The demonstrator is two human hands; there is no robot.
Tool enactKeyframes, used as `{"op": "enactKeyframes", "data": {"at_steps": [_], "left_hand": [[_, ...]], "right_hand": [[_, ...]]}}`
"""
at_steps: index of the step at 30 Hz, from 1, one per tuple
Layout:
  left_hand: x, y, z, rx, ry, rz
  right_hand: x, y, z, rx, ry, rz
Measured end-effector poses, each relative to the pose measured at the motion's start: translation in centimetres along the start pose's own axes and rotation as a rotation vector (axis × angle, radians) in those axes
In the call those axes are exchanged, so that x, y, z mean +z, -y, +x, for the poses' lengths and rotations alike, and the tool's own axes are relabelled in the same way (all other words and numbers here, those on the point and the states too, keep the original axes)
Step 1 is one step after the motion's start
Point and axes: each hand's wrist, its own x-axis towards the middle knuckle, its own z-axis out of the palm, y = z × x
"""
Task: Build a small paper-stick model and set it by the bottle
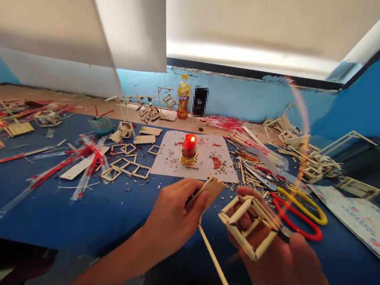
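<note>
My left hand (pixel 174 212) is closed around a small panel of wooden sticks (pixel 214 189), thumb on its near side. A long thin stick (pixel 215 261) slants down from below that hand to the frame's bottom edge. My right hand (pixel 281 254) grips an open cube frame of short wooden sticks (pixel 249 225), its corners dark at the joints. A dark, flat metal piece (pixel 285 233) shows by the right thumb; its kind is unclear. Beyond the hands, a lit red candle (pixel 190 144) in a gold holder stands on a white sheet (pixel 165 168) strewn with scraps.
Scissors (pixel 297 213) with red and yellow handles lie right, near a printed envelope (pixel 364 229). Stick frames (pixel 126 165) and red plastic wrappers (pixel 89 163) cover the left. A drink bottle (pixel 183 97) stands by the wall. More stick structures (pixel 316 163) sit right.
</note>
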Motion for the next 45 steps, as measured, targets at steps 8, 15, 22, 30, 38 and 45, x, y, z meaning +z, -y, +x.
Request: {"op": "enactKeyframes", "data": {"at_steps": [8, 15, 22, 30, 38, 45], "left_hand": [[0.2, 0.5, 0.3, -0.033, 0.030, -0.023], [0.2, 1.0, 0.4, -0.087, 0.057, -0.066], [0.0, 1.1, 0.3, -0.130, 0.161, -0.173], [-0.7, 0.7, 0.7, -0.245, 0.197, -0.206], [1.2, -1.0, -0.2, -0.308, 0.114, -0.223], [2.1, -1.7, -1.2, -0.289, 0.128, -0.323]], "right_hand": [[2.8, -0.9, 0.8, -0.015, 0.015, -0.072], [1.4, -0.6, 1.4, -0.037, 0.212, -0.231], [1.7, -0.8, 1.1, -0.075, 0.120, -0.199], [0.5, -0.2, 2.9, -0.094, 0.029, 0.064], [1.7, -1.1, 4.5, -0.020, -0.217, 0.418], [1.5, -0.8, 4.4, 0.198, -0.276, 0.519]]}}
